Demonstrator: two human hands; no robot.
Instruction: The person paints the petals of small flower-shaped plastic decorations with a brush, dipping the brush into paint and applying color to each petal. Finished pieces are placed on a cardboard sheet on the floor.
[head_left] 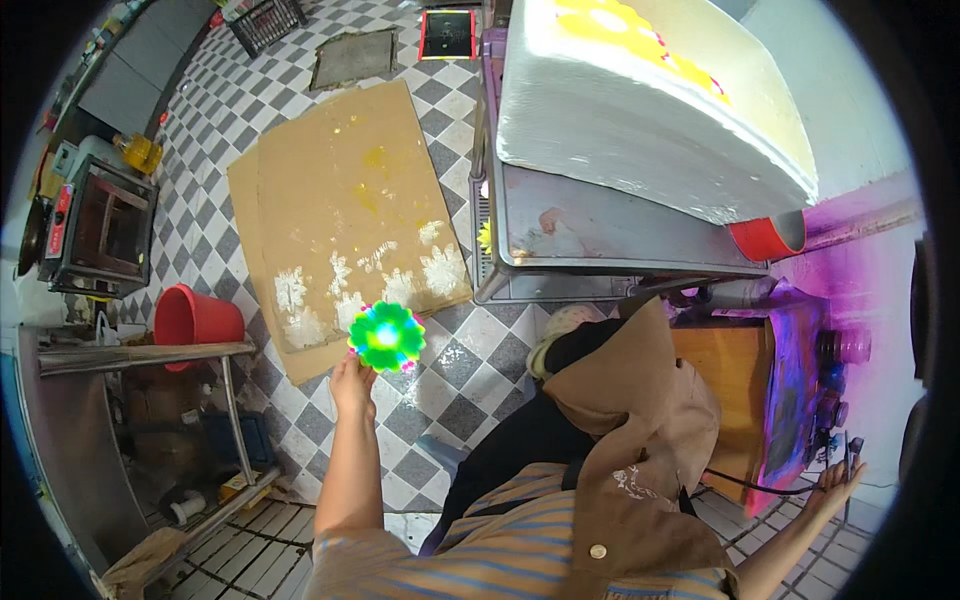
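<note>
My left hand (pixel 352 385) pinches a bright green flower-shaped piece (pixel 386 337) by its near edge. Its centre glares white and its rim shows pink and yellow. It is above the near end of a brown cardboard sheet (pixel 330 180) on the floor, which bears white flower-shaped marks and yellow stains. Far to the right, my right hand (pixel 838 488) is around a thin grey tool (pixel 850 462) that looks like an airbrush. A black hose (pixel 750 485) runs to that hand. Exactly how the fingers close on the tool is too small to tell.
A white foam box (pixel 640 160) with yellow flower shapes stands on a grey cart (pixel 620 220). Purple-stained bottles (pixel 845 347) line the right wall beside a wooden box (pixel 725 390). At left are a metal rack (pixel 150 355), a red bucket (pixel 198 322) and an oven (pixel 105 225).
</note>
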